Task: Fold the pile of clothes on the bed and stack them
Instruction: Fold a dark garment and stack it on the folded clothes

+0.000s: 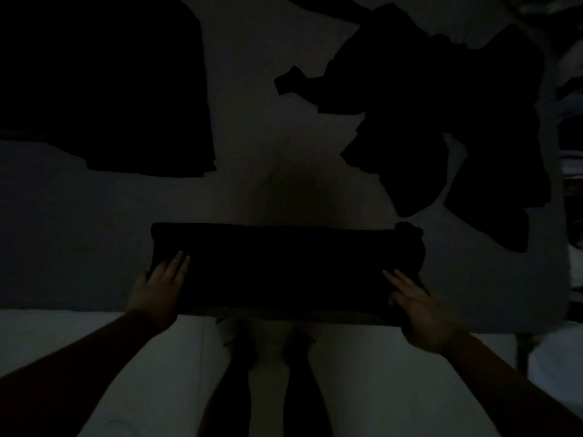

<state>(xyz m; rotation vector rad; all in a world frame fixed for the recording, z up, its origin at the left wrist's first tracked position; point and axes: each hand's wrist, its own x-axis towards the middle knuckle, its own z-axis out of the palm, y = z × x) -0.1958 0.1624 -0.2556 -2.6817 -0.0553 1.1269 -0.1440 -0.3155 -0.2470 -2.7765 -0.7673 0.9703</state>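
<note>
The folded garment (287,266) is a dark, long rectangular bundle lying crosswise at the near edge of the bed (79,231), directly in front of the person. Lighting is very low; colour and fabric type cannot be determined.

The left hand (159,285) is at the left end of the folded garment. Its fingers are extended flat on the top surface; the thumb position is hidden, so a grip on the edge cannot be confirmed. The right hand (416,304) is at the right end, with fingers extended and spread on the fabric, pressing rather than clasping as far as can be seen.

Beyond the folded garment, 2 further dark masses lie on the bed. The unfolded pile (441,121) occupies the far right, crumpled and irregular in outline. The flat dark item (110,83) occupies the far left, with straight edges; whether it is a single garment or a stack cannot be determined.

Below the bed edge, the person's legs (268,389) stand on a pale floor (157,357).
</note>
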